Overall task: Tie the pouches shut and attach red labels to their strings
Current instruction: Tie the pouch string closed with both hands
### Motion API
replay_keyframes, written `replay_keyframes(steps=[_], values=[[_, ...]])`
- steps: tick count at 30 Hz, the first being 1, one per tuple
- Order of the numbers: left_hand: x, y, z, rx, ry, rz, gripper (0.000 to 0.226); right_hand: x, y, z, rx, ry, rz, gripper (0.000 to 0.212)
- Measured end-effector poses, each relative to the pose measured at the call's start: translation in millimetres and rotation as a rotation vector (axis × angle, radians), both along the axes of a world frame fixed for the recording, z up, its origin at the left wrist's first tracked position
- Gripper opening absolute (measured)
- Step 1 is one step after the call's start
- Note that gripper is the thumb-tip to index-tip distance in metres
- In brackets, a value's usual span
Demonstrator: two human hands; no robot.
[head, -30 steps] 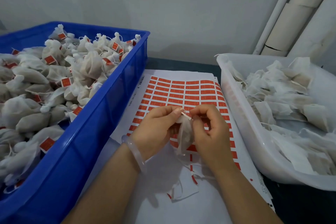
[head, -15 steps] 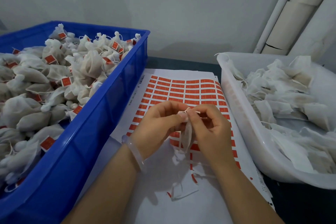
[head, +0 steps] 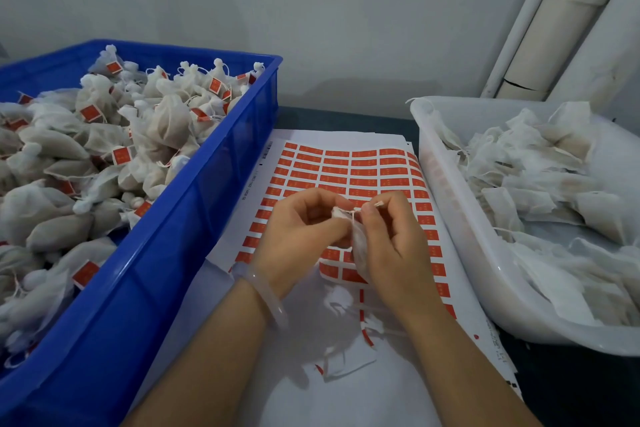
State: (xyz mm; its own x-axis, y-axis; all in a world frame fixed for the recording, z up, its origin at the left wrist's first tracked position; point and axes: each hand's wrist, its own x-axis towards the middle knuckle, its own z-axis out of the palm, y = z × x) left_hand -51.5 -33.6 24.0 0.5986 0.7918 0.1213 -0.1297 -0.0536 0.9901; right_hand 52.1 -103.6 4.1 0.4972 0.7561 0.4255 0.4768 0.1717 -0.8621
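Pouch (head: 358, 246) front and centre — a small white mesh bag hanging between both hands, held up above the sheet of red labels (head: 346, 166). Its gathered neck sits in the left hand (head: 301, 236), whose fingers (head: 311, 198) are curled in, thumb pinching the bunched top. The string (head: 354, 211) runs out of that neck to the right hand (head: 391, 246), thumb and forefinger pinched tight on it, a short end poking out past the fingertips (head: 371, 209); the other right fingers are folded against the pouch's side. Whether a knot is formed there — too small to tell. A clear bracelet (head: 266, 291) circles the left wrist. Below the hands, the lower part of the sheet is plain white, with torn strips of backing (head: 349, 360) lying on it. Out to the left, a blue crate (head: 156, 270) sits right against the sheet's edge, heaped with tied pouches (head: 166, 125), red tags showing on their strings. Out to the right, a white tub (head: 485, 288) holds flat, untied pouches (head: 536, 166). All of it rests on a dark desk (head: 346, 118) against a pale wall (head: 311, 10), with white pipes (head: 554, 28) running up the right corner.
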Motion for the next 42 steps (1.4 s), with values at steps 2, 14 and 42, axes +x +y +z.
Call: replay_keyframes(steps=[2,14,42], values=[[-3.0,1.9,1.4,0.014,0.028,-0.06,0.026,1.1,-0.2,-0.6,0.012,0.006,-0.006,0.02],[-8.6,2.7,1.7,0.343,0.115,-0.025,0.028,9.5,1.1,0.0,-0.04,0.206,0.101,0.021],[-4.4,4.4,-3.6,0.253,0.217,-0.07,0.024,1.5,-1.7,7.9,0.11,0.22,-0.097,0.018]])
